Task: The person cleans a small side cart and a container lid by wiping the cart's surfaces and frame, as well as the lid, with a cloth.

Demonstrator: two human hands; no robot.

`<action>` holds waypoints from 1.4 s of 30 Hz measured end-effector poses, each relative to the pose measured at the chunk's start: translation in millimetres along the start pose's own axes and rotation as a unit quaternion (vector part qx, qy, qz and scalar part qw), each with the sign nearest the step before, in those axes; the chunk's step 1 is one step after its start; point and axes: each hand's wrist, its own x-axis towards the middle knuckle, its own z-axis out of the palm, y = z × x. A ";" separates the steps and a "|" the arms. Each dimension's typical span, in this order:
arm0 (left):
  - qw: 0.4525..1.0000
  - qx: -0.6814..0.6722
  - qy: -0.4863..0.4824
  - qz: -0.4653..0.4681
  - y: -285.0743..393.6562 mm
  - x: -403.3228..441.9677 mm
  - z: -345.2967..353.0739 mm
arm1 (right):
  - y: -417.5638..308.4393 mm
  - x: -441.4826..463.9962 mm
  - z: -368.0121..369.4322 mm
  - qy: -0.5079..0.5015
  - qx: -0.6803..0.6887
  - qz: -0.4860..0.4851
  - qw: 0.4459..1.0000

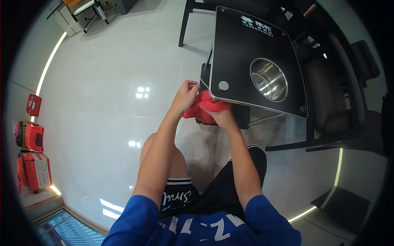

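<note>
A black table (234, 49) with a metal rim has a round steel basin (269, 80) set into its top and a silver disc (223, 85) near its front left corner. Just left of that corner is my left hand (186, 96), its fingers bent together at the table's edge; what they hold, if anything, is too small to name. My right hand (221, 116) is wrapped in a red cloth (199, 110) below the corner, its fingers hidden by the cloth. Part of the cloth hangs between my hands, beside a thin metal leg.
Under the table is a dark lower shelf (242, 117). Dark chairs (328, 82) stand on the right. Red boxes (37, 170) and a red stool (34, 137) are along the left wall. A white-seated chair (84, 7) is at the top left.
</note>
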 end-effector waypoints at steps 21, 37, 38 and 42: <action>0.891 0.400 -0.199 -0.082 -7.1 11.5 -18.1 | 36.0 -41.3 -45.3 0.007 -0.115 -0.097 0.989; 0.850 0.153 -0.504 0.030 12.0 -59.7 18.4 | -21.3 -102.8 -131.0 -0.242 0.248 0.293 0.891; 0.856 0.126 -0.470 0.174 9.2 -67.3 29.7 | -23.2 -105.2 -125.6 -0.294 0.258 0.289 0.874; 0.802 0.043 -0.564 0.193 0.8 -85.5 59.1 | -37.9 -109.2 -109.0 -0.404 0.327 0.340 0.783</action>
